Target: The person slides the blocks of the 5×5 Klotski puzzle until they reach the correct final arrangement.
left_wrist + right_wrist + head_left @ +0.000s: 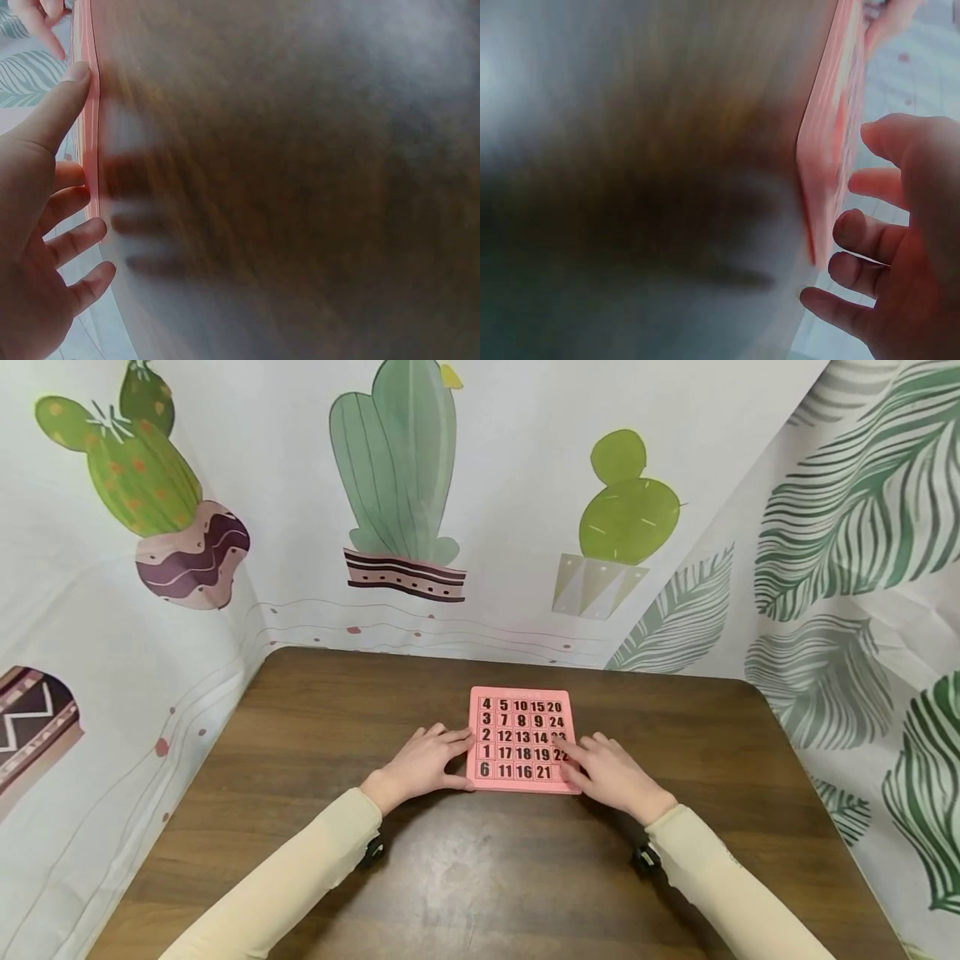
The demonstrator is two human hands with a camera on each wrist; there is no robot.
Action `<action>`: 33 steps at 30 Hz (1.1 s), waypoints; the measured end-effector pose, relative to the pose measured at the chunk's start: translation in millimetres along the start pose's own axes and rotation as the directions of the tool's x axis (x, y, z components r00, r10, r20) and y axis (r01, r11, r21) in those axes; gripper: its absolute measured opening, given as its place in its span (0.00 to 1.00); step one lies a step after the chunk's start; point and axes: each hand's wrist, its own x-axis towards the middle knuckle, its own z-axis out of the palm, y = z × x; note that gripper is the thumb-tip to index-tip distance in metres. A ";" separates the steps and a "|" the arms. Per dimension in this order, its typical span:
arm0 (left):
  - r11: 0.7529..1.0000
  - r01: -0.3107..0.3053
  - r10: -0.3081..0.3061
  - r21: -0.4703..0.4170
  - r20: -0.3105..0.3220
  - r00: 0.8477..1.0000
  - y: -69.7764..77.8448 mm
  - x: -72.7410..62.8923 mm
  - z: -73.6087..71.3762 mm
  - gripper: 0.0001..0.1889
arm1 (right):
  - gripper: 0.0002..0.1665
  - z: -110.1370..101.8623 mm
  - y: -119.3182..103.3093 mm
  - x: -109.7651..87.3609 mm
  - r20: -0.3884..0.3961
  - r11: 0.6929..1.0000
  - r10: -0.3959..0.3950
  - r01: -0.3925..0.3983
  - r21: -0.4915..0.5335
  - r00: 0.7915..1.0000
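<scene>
A pink number slide puzzle lies flat on the wooden table, its square tiles printed with black numbers. At its bottom right corner is a tile space with no number, beside the 21. My left hand rests at the puzzle's left edge, thumb near the lower corner and fingertips higher up, fingers loosely extended. My right hand reaches over the right side. Its index finger lies by the 23 and 22 tiles, partly covering the 23, and its thumb is near the unnumbered corner. In the right wrist view the fingers are spread and slightly bent.
The brown wooden table has rounded far corners. A white cloth printed with cacti and leaves hangs behind it and along the sides. Dark straps with small devices sit at both wrists, below pale sleeves.
</scene>
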 end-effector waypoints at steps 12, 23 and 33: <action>1.000 -0.010 0.010 -0.002 -0.023 1.000 -1.8 1.0 2.4 0.46 | 0.29 1.3 6.0 -3.8 0.043 0.998 0.046 -0.044 -0.051 0.998; 1.000 -0.006 0.006 0.001 -0.014 1.000 -3.5 2.1 1.3 0.46 | 0.28 2.5 -6.5 -23.0 0.004 0.997 0.001 -0.001 -0.072 1.000; 1.000 -0.004 0.004 0.003 -0.008 1.000 -2.3 2.2 0.9 0.46 | 0.23 -6.7 9.8 2.2 -0.016 1.000 -0.017 0.018 0.007 1.000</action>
